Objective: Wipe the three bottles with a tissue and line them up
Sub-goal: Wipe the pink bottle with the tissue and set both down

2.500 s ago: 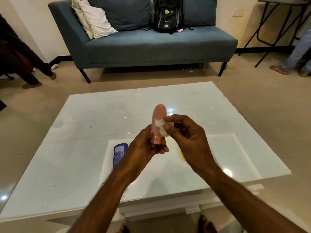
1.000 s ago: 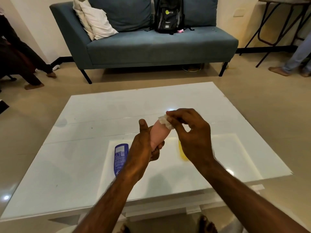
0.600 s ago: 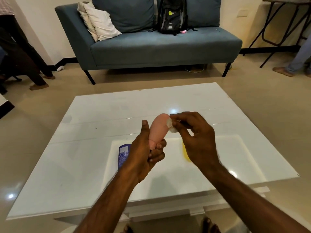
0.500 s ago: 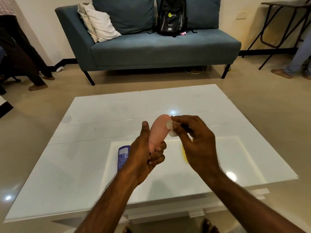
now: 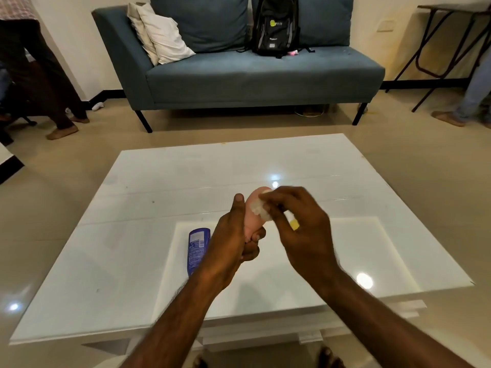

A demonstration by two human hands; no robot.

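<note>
A teal sofa (image 5: 239, 75) faces the glossy white table (image 5: 186, 166) across beige floor (image 5: 53, 181).

I see the pink bottle (image 5: 253, 217) raised above the table, leaning toward one o'clock, rounded end up, its lower part wrapped in my left hand (image 5: 231, 244). The tissue (image 5: 259, 209), a small crumpled white wad, is pressed on its upper right side under my right hand's (image 5: 300, 229) fingertips. The blue bottle (image 5: 197, 248) lies flat on the table at nine o'clock of the pink one, white label up, long axis running twelve to six. Of the yellow bottle (image 5: 294, 224) I see only a sliver past my right fingers, at three o'clock.
</note>
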